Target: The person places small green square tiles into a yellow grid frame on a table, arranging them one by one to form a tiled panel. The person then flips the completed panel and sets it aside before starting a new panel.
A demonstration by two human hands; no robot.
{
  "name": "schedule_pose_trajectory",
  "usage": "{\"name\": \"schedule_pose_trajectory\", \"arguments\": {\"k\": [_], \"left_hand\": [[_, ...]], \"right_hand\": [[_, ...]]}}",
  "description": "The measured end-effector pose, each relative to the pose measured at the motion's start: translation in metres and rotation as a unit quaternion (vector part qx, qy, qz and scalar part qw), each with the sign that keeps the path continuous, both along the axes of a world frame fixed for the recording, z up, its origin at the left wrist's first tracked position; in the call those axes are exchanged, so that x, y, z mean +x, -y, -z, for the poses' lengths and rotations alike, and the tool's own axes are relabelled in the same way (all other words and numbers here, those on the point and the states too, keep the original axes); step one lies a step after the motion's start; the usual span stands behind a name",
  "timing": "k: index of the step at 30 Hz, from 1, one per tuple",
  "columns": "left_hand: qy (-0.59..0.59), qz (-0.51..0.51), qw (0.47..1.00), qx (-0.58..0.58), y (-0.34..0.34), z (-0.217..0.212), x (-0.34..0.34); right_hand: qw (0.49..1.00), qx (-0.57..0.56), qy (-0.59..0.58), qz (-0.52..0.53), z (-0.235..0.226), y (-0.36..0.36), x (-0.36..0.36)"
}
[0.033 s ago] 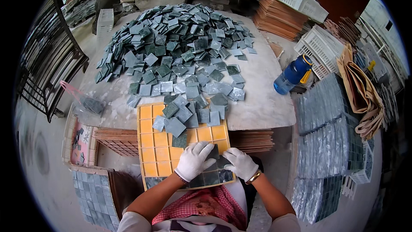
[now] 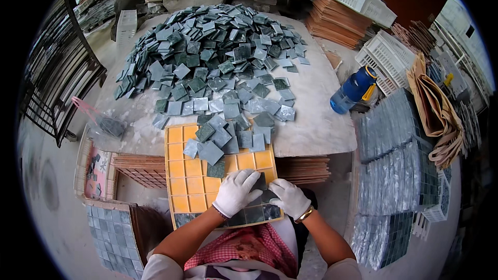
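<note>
A yellow gridded tray (image 2: 179, 186) lies before me, its near rows filled with dark green-grey square stone tiles (image 2: 254, 214). My left hand (image 2: 237, 192), in a white glove, bends over the tray, with a dark tile (image 2: 261, 181) between its fingers and thumb. At the tray's right edge my right hand (image 2: 290, 198), also gloved, has bent fingers with their tips at the tiles; whether they grip one is hidden. Loose tiles (image 2: 210, 152) lie overlapping on the tray's far part, and a large heap of tiles (image 2: 194, 46) covers the table beyond.
A blue bottle (image 2: 354, 91) stands on the pale table (image 2: 316, 129) at right. Wrapped tile stacks (image 2: 389, 171) rise beside it, near white crates (image 2: 386, 59). Brown gridded trays (image 2: 140, 170) are stacked under the table's front edge. A tile stack (image 2: 111, 236) stands at lower left.
</note>
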State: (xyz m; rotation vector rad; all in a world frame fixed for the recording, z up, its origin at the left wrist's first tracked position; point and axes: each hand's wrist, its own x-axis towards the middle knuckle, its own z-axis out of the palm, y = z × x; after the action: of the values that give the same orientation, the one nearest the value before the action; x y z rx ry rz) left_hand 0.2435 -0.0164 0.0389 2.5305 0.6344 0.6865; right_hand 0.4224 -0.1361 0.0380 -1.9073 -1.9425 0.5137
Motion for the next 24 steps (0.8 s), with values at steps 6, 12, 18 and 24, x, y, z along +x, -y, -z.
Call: {"name": "schedule_pose_trajectory", "arguments": {"k": [6,12,18,24], "left_hand": [[0.0,0.031,0.999,0.038,-0.002,0.017,0.03],[0.029,-0.027,0.996,-0.075,-0.003,0.01,0.019],[0.052,-0.11,0.988,-0.091,-0.001,-0.004,-0.05],[0.067,-0.166,0.977,-0.119,-0.001,-0.005,-0.088]], "right_hand": [[0.97,0.026,-0.206,0.128,-0.016,0.015,0.012],[0.97,0.075,-0.17,0.159,0.002,0.012,0.02],[0.995,0.073,-0.068,0.026,0.007,-0.028,0.016],[0.998,0.019,0.027,-0.045,-0.014,-0.043,0.019]]}}
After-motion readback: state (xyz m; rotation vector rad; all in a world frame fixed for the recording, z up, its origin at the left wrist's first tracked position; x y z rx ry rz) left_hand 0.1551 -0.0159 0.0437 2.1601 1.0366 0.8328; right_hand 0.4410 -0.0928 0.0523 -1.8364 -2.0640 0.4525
